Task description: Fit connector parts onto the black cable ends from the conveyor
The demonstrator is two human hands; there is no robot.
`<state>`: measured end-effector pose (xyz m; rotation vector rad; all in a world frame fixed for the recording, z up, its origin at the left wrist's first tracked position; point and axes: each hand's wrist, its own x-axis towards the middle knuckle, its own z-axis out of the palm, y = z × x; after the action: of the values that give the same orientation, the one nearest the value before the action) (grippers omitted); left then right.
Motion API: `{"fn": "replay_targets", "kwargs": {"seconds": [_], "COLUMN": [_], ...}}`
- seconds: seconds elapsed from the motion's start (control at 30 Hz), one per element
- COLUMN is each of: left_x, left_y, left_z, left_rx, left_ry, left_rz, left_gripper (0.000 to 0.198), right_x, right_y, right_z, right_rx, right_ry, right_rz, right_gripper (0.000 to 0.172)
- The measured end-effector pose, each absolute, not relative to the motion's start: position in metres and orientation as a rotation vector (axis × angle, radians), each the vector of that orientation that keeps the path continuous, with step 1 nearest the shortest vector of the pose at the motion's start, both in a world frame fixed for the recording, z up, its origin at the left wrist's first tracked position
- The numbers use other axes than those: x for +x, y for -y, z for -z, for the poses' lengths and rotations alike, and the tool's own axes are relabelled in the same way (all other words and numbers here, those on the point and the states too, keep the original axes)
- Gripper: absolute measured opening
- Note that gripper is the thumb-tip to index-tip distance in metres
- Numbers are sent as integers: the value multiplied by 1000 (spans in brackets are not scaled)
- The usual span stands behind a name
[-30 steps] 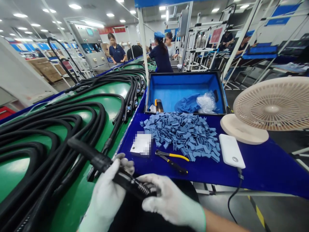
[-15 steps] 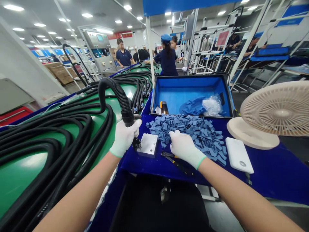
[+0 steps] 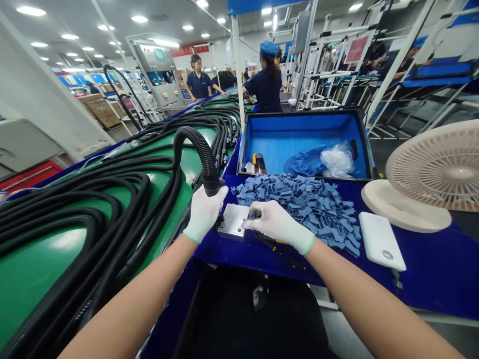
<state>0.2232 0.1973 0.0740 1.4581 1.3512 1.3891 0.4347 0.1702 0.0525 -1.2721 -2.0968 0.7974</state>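
Green bench (image 3: 71,244) carries coiled black corrugated hose (image 3: 200,147), no slack room, its edge butting the blue table (image 3: 292,267). Left hand (image 3: 204,214) has fingers closed round the hose, fitting end just beside the aluminium block (image 3: 232,219). Right hand (image 3: 277,224) has fingers narrow at the block's right edge, held item unclear; blue clips (image 3: 310,209) sit just beyond.

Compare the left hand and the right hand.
The left hand is closed around the black hose, while the right hand lies palm down with its fingers reaching over the metal plate. The left hand is more upright; the right is flatter. Both wear white gloves and meet at the plate.
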Motion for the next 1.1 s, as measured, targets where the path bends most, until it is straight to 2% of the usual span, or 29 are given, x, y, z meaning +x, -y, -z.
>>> {"fn": "replay_targets", "kwargs": {"seconds": [0.17, 0.3, 0.5, 0.87, 1.1], "left_x": [218, 216, 216, 214, 185], "left_y": [-199, -201, -204, -202, -183], "left_z": [-78, -84, -84, -85, -90], "left_rx": [1543, 1604, 1643, 1603, 1506], "left_ry": [-1273, -1282, -1295, -1271, -1261], "left_rz": [-1311, -1317, -1338, -1292, -1301], "left_gripper": [34, 30, 34, 35, 40], "right_x": [400, 381, 375, 369, 373], "right_y": [-183, -192, -203, -216, -209], "right_z": [-50, -58, -65, -40, -36], "right_rx": [-1147, -1118, -1053, -1040, -1060], "right_ry": [1938, 1974, 2029, 2004, 2091], "right_rz": [-933, -1014, -1061, -1190, -1122], "right_gripper": [16, 12, 18, 38, 39]}}
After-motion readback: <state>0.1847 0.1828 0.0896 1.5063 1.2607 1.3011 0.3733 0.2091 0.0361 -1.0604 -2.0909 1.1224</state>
